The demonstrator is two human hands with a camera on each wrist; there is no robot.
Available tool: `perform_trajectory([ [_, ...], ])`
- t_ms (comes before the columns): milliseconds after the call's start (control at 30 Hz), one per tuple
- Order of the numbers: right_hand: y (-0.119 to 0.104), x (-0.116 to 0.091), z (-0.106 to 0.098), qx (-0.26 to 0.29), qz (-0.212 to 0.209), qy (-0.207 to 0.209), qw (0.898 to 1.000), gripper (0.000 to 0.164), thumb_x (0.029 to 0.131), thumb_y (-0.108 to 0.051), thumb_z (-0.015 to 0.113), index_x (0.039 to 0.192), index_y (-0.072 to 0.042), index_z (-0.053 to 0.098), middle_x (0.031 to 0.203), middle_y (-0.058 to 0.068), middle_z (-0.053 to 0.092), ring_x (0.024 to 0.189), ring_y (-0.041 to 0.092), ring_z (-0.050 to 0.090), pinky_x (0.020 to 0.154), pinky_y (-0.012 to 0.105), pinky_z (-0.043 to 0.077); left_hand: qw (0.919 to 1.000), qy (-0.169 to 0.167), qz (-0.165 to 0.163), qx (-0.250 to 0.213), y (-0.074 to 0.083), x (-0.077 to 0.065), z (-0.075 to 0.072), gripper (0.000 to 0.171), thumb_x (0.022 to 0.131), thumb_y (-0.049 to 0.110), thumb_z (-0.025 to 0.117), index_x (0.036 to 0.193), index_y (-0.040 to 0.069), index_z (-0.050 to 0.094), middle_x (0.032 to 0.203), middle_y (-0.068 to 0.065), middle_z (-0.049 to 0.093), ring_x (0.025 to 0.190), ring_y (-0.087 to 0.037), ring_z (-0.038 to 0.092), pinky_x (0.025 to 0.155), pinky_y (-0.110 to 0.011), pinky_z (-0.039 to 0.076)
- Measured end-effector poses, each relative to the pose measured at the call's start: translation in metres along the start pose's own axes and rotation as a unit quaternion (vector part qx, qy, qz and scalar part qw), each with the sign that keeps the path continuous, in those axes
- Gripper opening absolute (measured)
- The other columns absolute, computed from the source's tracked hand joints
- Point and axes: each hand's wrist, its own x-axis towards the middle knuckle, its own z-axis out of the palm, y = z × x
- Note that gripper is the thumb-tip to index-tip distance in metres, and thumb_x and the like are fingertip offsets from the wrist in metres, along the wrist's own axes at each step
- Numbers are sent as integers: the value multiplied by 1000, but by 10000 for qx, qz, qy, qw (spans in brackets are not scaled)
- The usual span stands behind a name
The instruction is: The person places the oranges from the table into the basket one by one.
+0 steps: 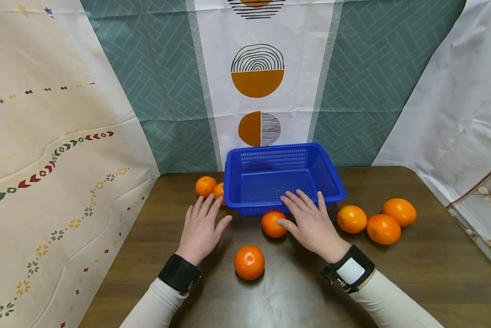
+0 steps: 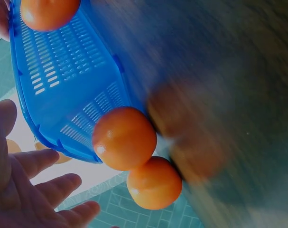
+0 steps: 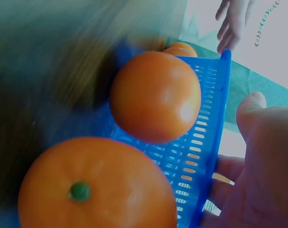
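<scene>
A blue plastic basket (image 1: 286, 182) with slotted sides stands at the back of the table. My left hand (image 1: 200, 230) hovers with fingers spread near two oranges (image 2: 125, 137) at the basket's left end; in the head view its fingertips overlap them. My right hand (image 1: 312, 225) extends straight fingers over the basket's near rim, and its thumb overlaps an orange (image 1: 273, 224) in front of the basket. Neither hand holds anything. Another orange (image 1: 249, 263) lies nearer, between the two forearms.
Right of the basket, three more oranges sit close together, one orange (image 1: 352, 218) nearest my right hand. Patterned cloth (image 1: 257, 91) hangs behind the wooden table (image 1: 294, 291), and pale cloths flank it on both sides.
</scene>
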Motion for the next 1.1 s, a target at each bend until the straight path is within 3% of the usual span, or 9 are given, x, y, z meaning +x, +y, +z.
perform_trajectory([
  [233,-11,2,2,-58,71,-84,9999,73,107,-53,69,164,-11,53,170,15,47,162,42,33,127,78,0,9999,101,38,-90,1,0,-1,69,113,52,59,166,11,49,173,-19,41,161,-48,30,128,-73,18],
  [733,-24,5,6,-114,18,-162,9998,75,107,-55,67,165,-11,51,171,14,46,162,41,33,127,77,2,9998,-131,-25,-118,2,0,-3,70,113,53,56,168,11,46,175,-17,38,164,-45,25,130,-71,14],
  [1100,-14,-2,-2,119,16,11,9999,72,107,-51,70,164,-11,53,169,15,49,161,41,36,126,79,3,9999,-122,-14,-67,-1,2,-3,72,113,54,57,169,12,44,176,-15,38,164,-45,26,130,-71,13],
])
